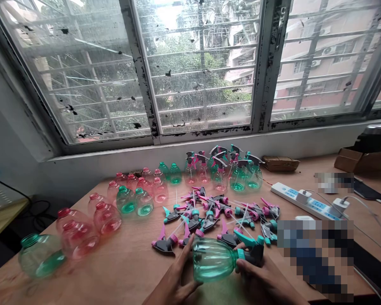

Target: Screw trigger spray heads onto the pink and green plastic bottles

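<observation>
A green translucent spray bottle (213, 259) lies sideways between my hands, its base to the left and its teal-and-black trigger head (253, 250) to the right. My left hand (184, 275) is wrapped around the base end. At the neck, my right hand (257, 273) grips the collar and trigger head with thumb and fingers. Just beyond the bottle lies a pile of loose trigger sprayer heads (209, 212), pink, teal and black, with thin tubes. Bottles without heads, pink (108, 218) and green (41, 256), stand to the left.
Several bottles with heads fitted (238, 180) stand near the window wall. To the right are a white power strip (307, 201) with plugs and cables, a flat cardboard piece (281, 163), an open carton (349, 160) and a phone (368, 189). Blurred patches hide some items at right.
</observation>
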{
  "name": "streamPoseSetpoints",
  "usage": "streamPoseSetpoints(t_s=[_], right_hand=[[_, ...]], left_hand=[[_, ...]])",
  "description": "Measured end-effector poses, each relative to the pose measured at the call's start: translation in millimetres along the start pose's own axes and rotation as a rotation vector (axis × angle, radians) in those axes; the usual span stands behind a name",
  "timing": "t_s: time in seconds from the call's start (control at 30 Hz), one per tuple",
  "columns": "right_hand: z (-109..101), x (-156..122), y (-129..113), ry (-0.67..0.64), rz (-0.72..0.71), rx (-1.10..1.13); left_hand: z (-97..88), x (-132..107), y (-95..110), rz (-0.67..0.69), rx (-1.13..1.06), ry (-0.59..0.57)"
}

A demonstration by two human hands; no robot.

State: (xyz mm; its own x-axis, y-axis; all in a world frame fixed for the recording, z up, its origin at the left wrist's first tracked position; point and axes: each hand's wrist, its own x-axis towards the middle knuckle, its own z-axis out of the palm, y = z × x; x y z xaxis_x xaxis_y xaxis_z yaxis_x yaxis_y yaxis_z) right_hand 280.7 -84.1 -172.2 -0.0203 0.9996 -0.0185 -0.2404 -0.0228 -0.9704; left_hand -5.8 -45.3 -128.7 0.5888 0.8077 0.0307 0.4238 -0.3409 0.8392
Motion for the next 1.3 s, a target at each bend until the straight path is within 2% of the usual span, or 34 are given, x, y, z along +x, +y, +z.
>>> streamPoseSetpoints(t_s=[0.23,0.47,0.7,0.93,1.13,1.3], right_hand=[[2.1,-0.3,-0.2,0.055,0.011,-0.025],[3.9,-0.3,-2.4,0.047,0.016,-0.011],[4.3,-1.8,-3.9,0.049,-0.002,-0.017],[4.2,-1.6,-2.9,0.031,0.014,0.037],[4.1,-1.8,-2.9,0.055,0.018,0.008],[4.8,-1.7,-6.0,0.027,0.02,-0.012]], left_hand=[[-2.2,1.1,3.9,-0.009,0.004,-0.058],[-1.4,-1.2,0.4,0.048,0.025,-0.027],[-4.5,-2.5,10.5,-0.063,-0.034,-0.055],[-1.6,2.4,4.5,-0.022,-0.02,-0.031],[-2.6,-1.7,3.8,-0.067,-0.082,-0.033],[-1.3,1.1,-5.8,0.012,-0.11,-0.055]])
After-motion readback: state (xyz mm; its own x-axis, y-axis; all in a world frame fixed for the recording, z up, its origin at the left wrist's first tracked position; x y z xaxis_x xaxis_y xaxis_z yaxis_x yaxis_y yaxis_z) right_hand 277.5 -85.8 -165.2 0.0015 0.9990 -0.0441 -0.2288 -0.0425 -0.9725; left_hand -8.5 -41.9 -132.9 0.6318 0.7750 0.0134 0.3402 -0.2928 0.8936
